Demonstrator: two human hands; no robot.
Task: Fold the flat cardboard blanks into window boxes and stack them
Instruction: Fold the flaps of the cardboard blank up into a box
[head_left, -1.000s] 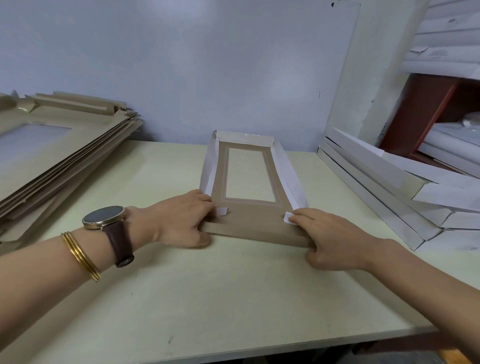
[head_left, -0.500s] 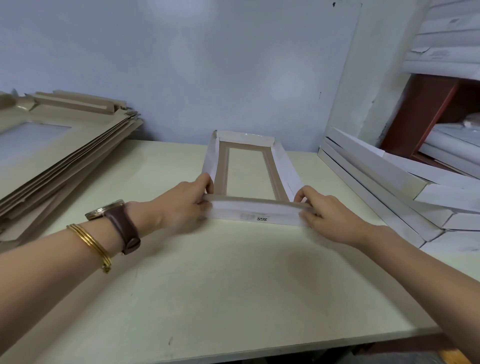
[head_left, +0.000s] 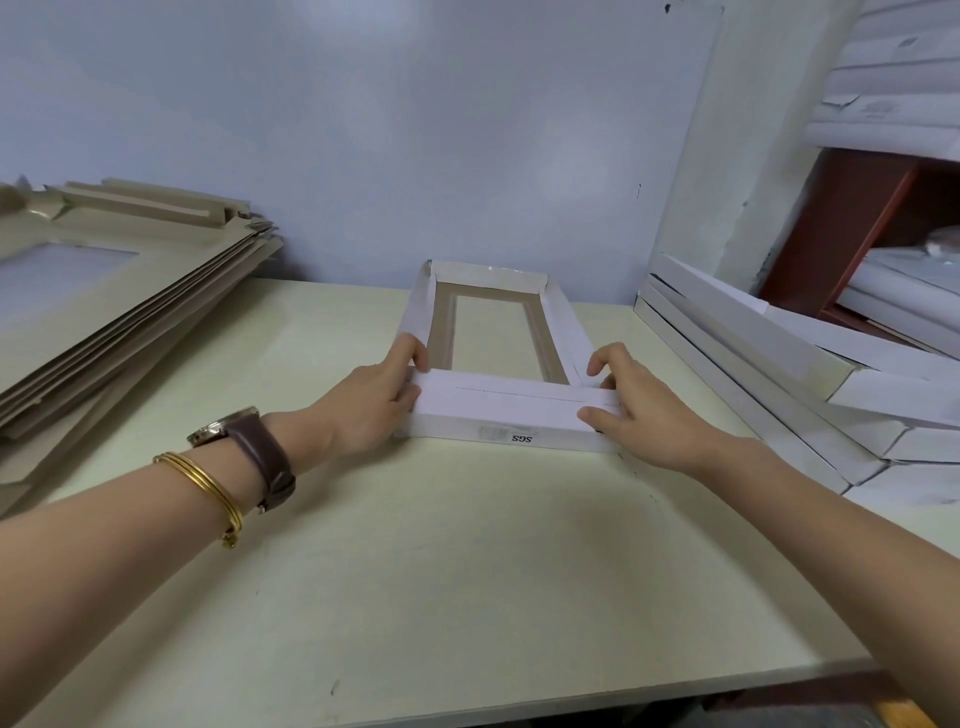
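The only print that can be read is "SGS", upside down on the white near wall of the box (head_left: 457, 427), a little right of that wall's middle. Just left of the letters sits a small grey printed mark (head_left: 488, 433), too fine to read.

Your window box (head_left: 498, 410) is white on its folded walls, with plain brown card framing the window inside (the near wall carries a small grey printed mark and dark letters). The flat blanks (head_left: 130, 312) at the table's left edge are dull beige. The finished boxes (head_left: 779, 374) at its right edge are white. The table (head_left: 415, 597) itself is pale cream. On your left wrist sit a dark brown watch strap (head_left: 262, 457) and gold bangles (head_left: 208, 486).
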